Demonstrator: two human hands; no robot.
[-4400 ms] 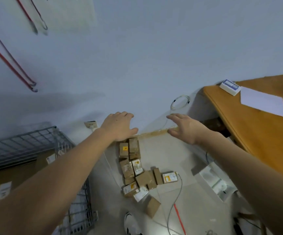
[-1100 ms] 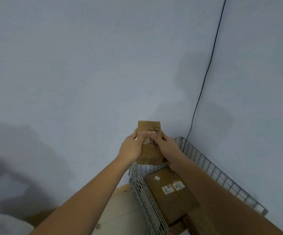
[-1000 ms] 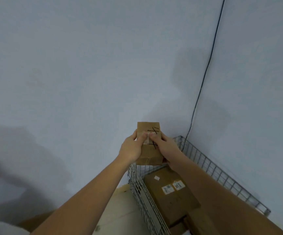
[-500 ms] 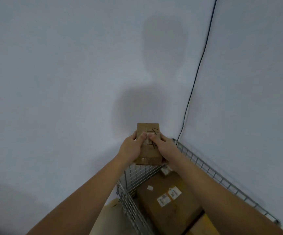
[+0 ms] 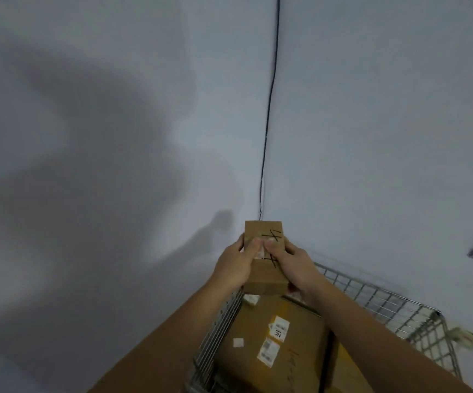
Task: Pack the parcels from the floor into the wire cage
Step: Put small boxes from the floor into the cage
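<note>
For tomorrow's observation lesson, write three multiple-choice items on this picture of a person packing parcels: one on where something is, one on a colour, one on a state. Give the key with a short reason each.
1. Where is the small parcel?
A. on the floor
B. held above the wire cage
C. lying inside the cage

2. What colour is the cable that runs down the wall corner?
A. red
B. black
C. yellow

3. How is the small parcel held?
A. by both hands
B. by the left hand alone
C. by no hand

Key:
1 B: the parcel is up in the air over the cage's far corner, with the large box lying below it.
2 B: the cable is a thin dark line against the pale wall.
3 A: the left hand and the right hand grip its two sides, thumbs on its top face.
</note>
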